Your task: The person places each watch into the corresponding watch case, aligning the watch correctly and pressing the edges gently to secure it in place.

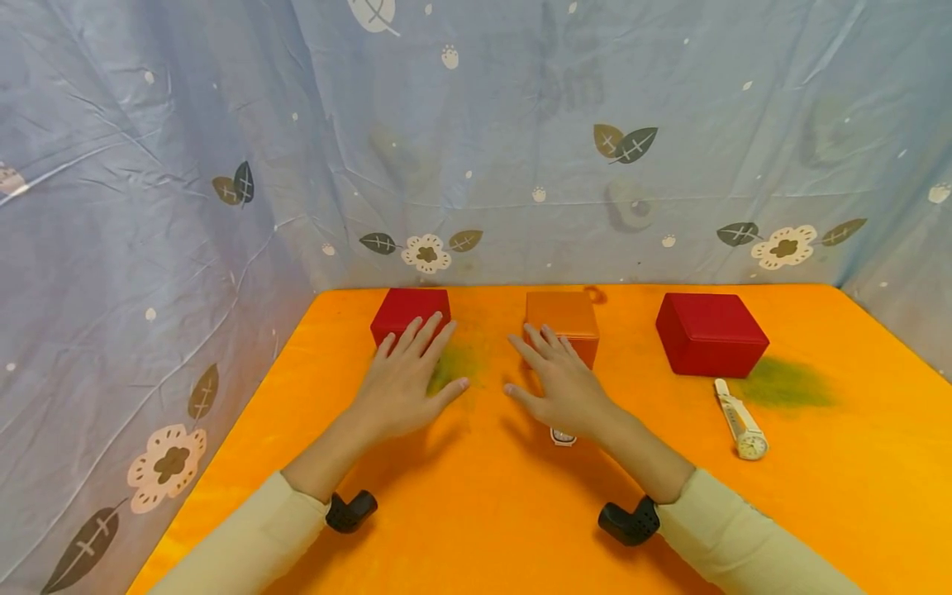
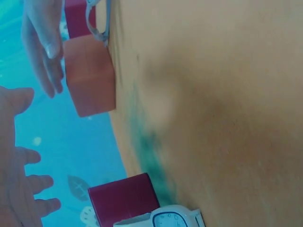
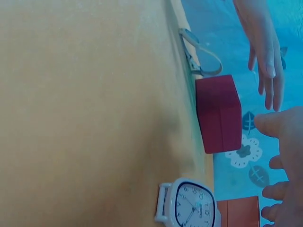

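Observation:
My left hand (image 1: 405,384) hovers with fingers spread and nothing held, overlapping the left red box (image 1: 411,307) in the head view. Likewise empty, my right hand (image 1: 561,384) is held palm down, fingers extended, in front of the orange box (image 1: 561,312). A white wristwatch (image 1: 563,436) shows partly from beneath the right hand; its square dial (image 3: 195,205) is plain in the right wrist view. Another white watch (image 2: 170,218) lies by the left red box (image 2: 125,198) in the left wrist view, hidden behind the left hand from the head.
At the right stands a second red box (image 1: 710,332), with a pale watch (image 1: 741,421) lying in front of it. All rest on an orange tablecloth (image 1: 476,512) with greenish patches. A blue patterned curtain (image 1: 506,149) closes off the back and sides.

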Available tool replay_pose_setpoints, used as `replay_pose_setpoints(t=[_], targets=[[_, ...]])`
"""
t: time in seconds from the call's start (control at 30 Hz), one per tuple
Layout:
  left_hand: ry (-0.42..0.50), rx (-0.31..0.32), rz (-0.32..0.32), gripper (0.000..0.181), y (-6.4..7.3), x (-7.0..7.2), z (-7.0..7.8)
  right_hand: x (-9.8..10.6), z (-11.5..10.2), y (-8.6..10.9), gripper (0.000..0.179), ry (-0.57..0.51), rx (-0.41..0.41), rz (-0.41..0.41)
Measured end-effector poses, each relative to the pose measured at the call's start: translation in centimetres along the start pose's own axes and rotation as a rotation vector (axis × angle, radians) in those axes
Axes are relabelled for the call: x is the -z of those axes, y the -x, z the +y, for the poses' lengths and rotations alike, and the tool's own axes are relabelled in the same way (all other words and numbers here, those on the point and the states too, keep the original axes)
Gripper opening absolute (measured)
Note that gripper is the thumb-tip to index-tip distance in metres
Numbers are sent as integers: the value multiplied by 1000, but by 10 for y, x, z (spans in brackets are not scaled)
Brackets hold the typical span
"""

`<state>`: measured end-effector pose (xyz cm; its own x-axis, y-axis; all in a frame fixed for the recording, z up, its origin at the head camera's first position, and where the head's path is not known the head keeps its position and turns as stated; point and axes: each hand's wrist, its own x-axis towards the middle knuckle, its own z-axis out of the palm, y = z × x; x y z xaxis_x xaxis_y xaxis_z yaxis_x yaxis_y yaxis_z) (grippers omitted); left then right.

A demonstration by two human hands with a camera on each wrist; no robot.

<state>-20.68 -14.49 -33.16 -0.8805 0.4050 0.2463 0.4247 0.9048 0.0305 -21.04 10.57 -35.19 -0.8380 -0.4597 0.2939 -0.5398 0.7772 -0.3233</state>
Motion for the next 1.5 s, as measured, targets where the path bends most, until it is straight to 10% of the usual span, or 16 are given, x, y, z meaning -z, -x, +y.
replay_pose_setpoints(t=[1.5], targets=[[34,140,-67,81,-6,-2,-42,-19,-20,-31,67,-137,-23,-74]])
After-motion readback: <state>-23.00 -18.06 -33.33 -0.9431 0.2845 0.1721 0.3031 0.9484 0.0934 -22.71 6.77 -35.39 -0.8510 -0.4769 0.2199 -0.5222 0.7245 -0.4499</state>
